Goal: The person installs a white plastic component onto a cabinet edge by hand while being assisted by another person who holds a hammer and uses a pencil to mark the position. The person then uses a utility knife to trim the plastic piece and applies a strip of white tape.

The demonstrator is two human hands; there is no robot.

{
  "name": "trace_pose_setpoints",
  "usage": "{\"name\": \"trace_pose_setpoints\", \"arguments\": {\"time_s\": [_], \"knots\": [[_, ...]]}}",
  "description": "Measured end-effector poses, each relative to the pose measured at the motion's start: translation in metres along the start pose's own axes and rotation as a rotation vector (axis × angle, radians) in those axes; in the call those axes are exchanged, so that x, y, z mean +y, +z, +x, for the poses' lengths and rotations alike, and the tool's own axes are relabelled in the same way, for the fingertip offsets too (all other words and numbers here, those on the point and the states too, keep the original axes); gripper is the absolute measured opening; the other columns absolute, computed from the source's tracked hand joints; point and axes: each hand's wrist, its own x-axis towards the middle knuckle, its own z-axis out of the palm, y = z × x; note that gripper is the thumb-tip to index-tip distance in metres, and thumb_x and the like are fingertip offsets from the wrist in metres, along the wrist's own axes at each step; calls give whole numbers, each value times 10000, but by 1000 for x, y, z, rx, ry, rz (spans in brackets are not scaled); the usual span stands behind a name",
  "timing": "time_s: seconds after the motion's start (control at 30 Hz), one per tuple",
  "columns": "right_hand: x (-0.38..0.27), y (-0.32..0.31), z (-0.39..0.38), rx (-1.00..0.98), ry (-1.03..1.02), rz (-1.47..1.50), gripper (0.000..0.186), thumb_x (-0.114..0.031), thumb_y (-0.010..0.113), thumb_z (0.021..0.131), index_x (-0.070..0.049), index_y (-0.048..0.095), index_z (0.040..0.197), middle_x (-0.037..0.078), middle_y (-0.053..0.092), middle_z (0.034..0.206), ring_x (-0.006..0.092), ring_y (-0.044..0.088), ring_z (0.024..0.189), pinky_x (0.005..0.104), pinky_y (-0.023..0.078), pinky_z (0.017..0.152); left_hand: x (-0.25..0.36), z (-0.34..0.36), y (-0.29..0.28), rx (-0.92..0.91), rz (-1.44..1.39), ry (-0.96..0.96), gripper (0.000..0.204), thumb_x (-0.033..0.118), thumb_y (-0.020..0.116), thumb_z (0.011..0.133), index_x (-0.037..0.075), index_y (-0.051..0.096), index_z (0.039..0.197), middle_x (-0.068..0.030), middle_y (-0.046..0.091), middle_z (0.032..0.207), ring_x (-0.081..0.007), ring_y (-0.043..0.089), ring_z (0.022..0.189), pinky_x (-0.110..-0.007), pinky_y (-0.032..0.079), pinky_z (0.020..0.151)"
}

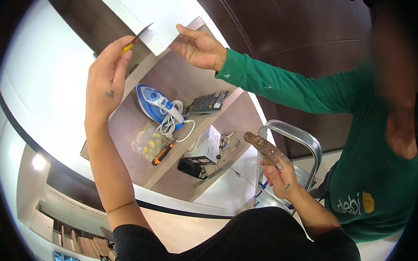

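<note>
Up at the left, my left hand is closed round a yellow-handled bladed tool. Its thin dark blade points up and right, by the edge of a white panel. Lower on the right, my right hand grips a long, brownish, shiny worn object, whose kind I cannot make out. A co-worker's hand, in a green sleeve, is open at the right edge of the white panel, fingers partly hidden there.
Cabinet shelves hold a blue-and-white iron with its cord, a bag of yellow pieces, an orange-and-black tool, a dark package and a white box. A metal stepladder stands at right, beside the co-worker.
</note>
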Motion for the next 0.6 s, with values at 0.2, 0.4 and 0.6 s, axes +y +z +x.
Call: {"name": "trace_pose_setpoints", "arguments": {"time_s": [0.2, 0.4, 0.6], "knots": [[16, -3, -1, 53, -35, 14, 225, -169, 559, 1037, -12, 624, 1185, 70, 589, 687, 160, 565, 588, 321, 453, 587, 14, 3, -13, -37, 53, 0, 260, 115, 585, 1028, 52, 680, 1262, -135, 723, 1058, -260, 677, 866, -336, 540, 813], [10, -4, -5, 19, -5, -2, 238, -182, 555, 1040, -6, 621, 1186, 62, 578, 676, 155, 564, 589, 328, 454, 586, -24, -7, 10, 68, -107, 85, 288, 122, 556, 1071, 27, 633, 1332, -100, 719, 1130, -156, 634, 880, -295, 525, 821], [4, 1, -10, -11, 16, 8, 225, -142, 561, 1029, -14, 621, 1203, 55, 576, 687, 146, 558, 594, 324, 454, 593, -49, -25, 19, 434, -700, 107, 317, 174, 464, 1113, -2, 516, 1372, -98, 619, 1018, -147, 596, 833, -304, 518, 790]]}}
